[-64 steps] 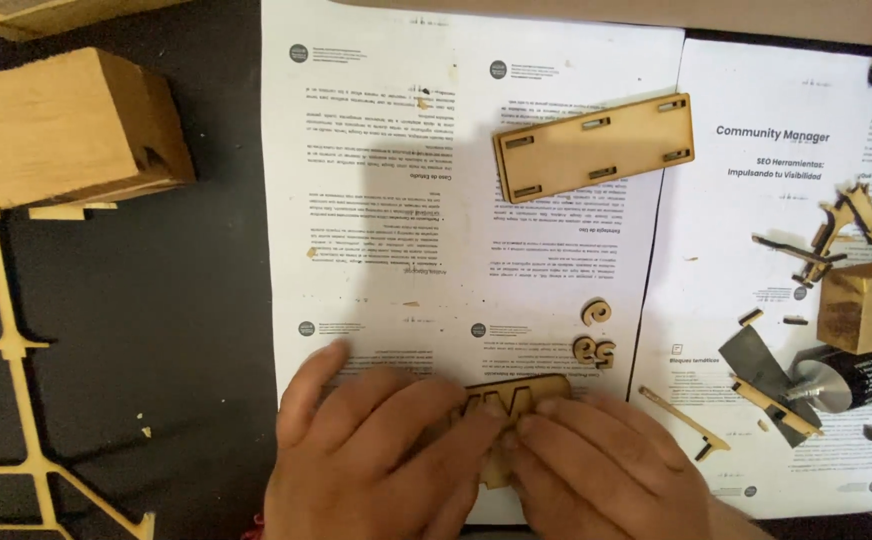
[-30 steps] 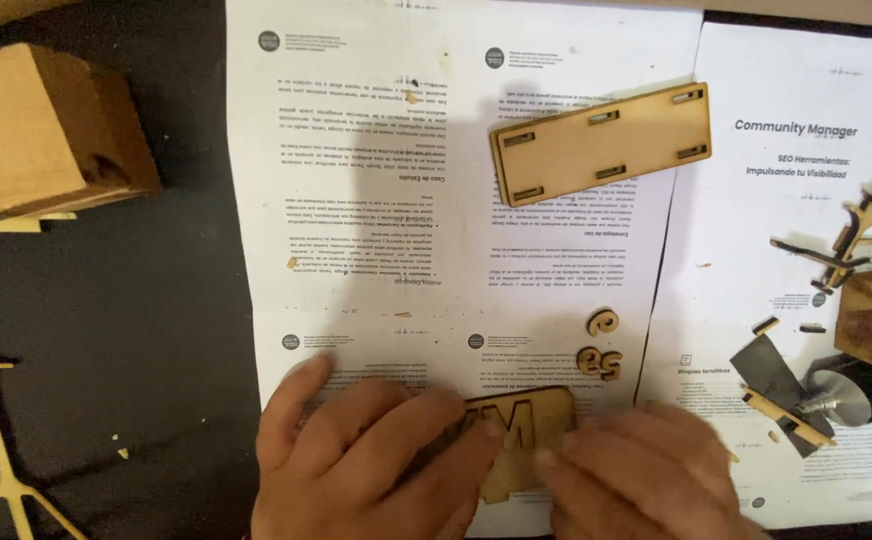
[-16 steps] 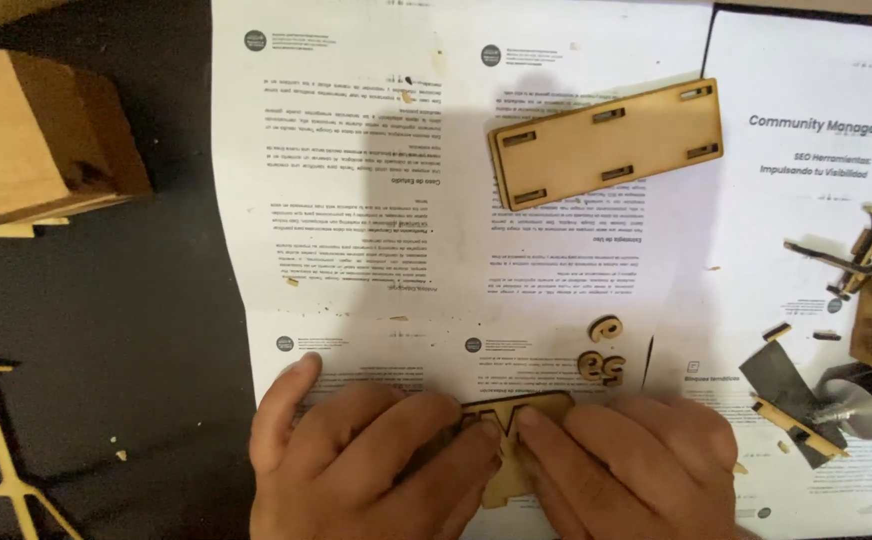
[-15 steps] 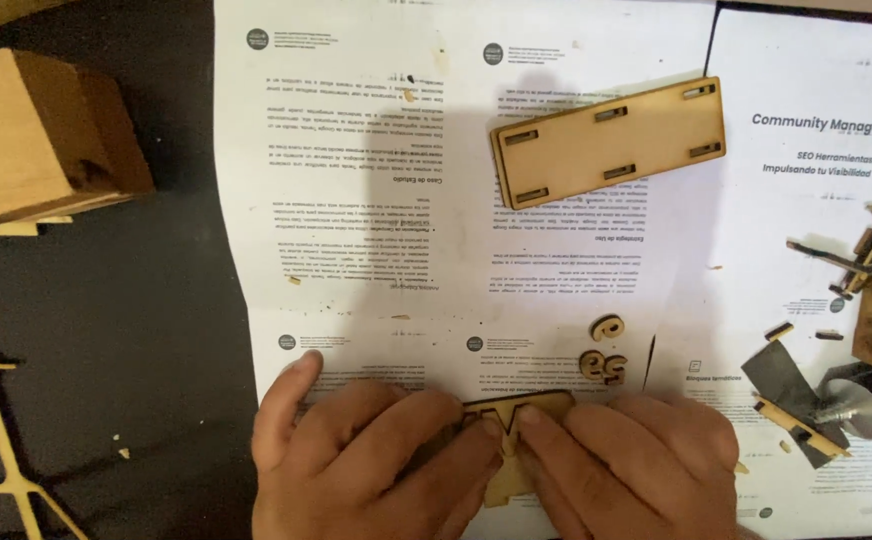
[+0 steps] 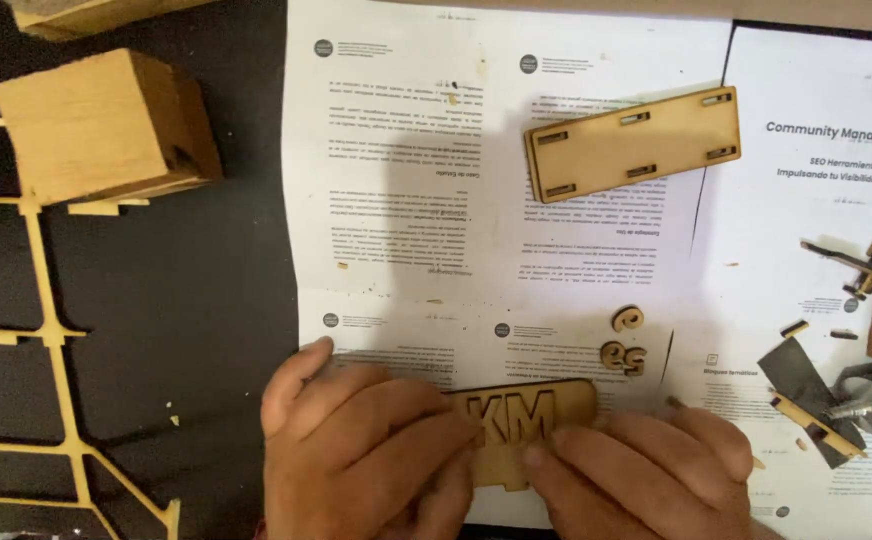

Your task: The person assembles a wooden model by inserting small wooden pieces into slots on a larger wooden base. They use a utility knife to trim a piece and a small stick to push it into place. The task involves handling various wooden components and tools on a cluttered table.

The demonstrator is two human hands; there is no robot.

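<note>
Both hands (image 5: 516,470) pinch flat wooden plaque (image 5: 528,415) — raised letters, rounded corners.

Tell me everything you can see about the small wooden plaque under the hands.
The wooden plaque is a thin, flat piece of pale laser-cut wood with rounded corners, raised cut-out letters on its face and a small tab jutting from its lower edge. It lies flat on the printed paper sheets near the bottom of the view. The left hand covers its left end, fingers pressing down; the right hand presses its lower right edge. Only the middle and upper right show.
</note>
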